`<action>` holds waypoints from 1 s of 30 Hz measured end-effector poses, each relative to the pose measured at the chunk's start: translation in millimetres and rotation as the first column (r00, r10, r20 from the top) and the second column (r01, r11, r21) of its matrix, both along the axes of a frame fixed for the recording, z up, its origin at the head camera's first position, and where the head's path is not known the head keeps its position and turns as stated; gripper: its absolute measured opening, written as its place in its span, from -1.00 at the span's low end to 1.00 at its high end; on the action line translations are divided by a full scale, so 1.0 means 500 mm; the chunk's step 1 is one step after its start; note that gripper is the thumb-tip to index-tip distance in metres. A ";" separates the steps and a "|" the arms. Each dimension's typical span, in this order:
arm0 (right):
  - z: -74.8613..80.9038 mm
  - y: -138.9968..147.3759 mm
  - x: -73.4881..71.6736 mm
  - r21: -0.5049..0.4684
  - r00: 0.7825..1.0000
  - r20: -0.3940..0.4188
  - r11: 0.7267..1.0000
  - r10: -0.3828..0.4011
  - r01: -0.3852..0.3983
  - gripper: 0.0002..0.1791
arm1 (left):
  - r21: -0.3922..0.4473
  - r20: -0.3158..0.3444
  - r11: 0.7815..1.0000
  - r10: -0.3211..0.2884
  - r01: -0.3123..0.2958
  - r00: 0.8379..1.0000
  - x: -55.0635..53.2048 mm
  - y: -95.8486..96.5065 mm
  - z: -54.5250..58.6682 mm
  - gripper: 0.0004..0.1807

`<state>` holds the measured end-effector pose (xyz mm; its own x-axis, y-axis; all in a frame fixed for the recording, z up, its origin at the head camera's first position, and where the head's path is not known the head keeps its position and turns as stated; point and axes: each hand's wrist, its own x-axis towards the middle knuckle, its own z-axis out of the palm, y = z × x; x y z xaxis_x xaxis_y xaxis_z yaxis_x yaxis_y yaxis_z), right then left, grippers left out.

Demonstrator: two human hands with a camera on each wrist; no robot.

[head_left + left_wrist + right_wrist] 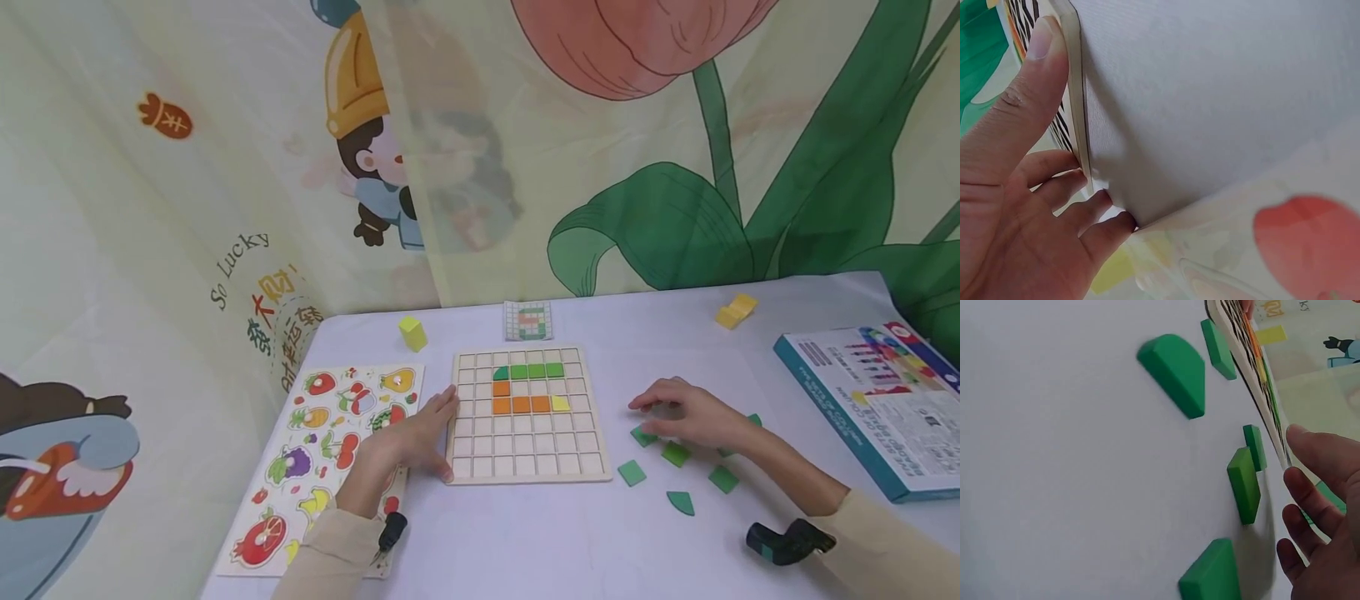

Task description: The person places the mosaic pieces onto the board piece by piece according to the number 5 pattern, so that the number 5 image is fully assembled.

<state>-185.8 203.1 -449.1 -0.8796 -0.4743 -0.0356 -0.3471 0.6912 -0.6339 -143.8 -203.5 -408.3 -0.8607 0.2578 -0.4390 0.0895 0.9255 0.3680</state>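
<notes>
A wooden grid board (525,467) lies on the table. Its upper part carries a row of green squares (537,371) with a rounded dark-green piece (502,373) at the left end. Below are orange squares (521,405) and one yellow square (560,403). My left hand (411,435) rests along the board's left edge, fingers spread and thumb near the lower corner. To the right of the board, my right hand (692,410) hovers above loose green tiles, its fingers loosely bent with nothing between them. A green square (643,435) is right under its fingertips.
A quarter-round green piece (681,502) and green squares (723,478) lie near the right hand. A fruit-picture board (258,500) is at left, a pattern card (528,321) behind the grid. Yellow blocks (412,333) stand farther back; a flat box (870,417) lies far right.
</notes>
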 end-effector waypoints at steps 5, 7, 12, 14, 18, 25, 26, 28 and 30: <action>-0.009 0.011 0.010 0.032 0.999 -0.018 0.999 0.031 -0.031 -0.66 | -0.004 0.005 1.000 0.011 -0.011 1.000 0.000 -0.001 0.003 0.20; -0.010 0.009 0.013 0.036 0.999 -0.020 0.999 0.035 -0.034 -0.67 | -0.003 0.004 1.000 0.010 -0.010 1.000 0.000 0.000 0.003 0.19; -0.010 0.006 0.013 0.058 1.000 -0.016 0.998 0.026 -0.025 -0.70 | 0.012 -0.005 1.000 -0.005 0.006 1.000 -0.002 -0.001 0.002 0.20; -0.013 0.007 0.013 0.070 1.000 -0.013 0.997 0.013 -0.013 -0.72 | 0.018 -0.008 1.000 -0.012 0.012 1.000 -0.002 -0.002 0.001 0.20; -0.018 0.009 0.012 0.075 1.000 -0.018 0.997 0.005 -0.003 -0.74 | 0.021 -0.013 1.000 -0.020 0.020 1.000 -0.003 -0.002 0.000 0.21; -0.021 0.002 0.013 0.064 0.998 -0.065 0.998 -0.013 0.018 -0.72 | 0.025 -0.014 1.000 -0.018 0.018 1.000 -0.001 0.000 0.000 0.20; -0.021 -0.002 0.013 0.058 0.997 -0.073 0.998 -0.021 0.025 -0.72 | 0.024 -0.014 1.000 -0.018 0.018 1.000 -0.001 0.000 0.000 0.20; -0.018 -0.011 0.013 0.038 0.996 -0.089 0.999 -0.022 0.025 -0.71 | 0.025 -0.015 0.999 -0.019 0.020 1.000 0.000 0.001 0.001 0.20; -0.015 -0.024 0.010 0.021 0.994 -0.104 0.999 -0.030 0.032 -0.71 | 0.025 -0.018 0.999 -0.021 0.022 1.000 0.000 0.001 0.001 0.20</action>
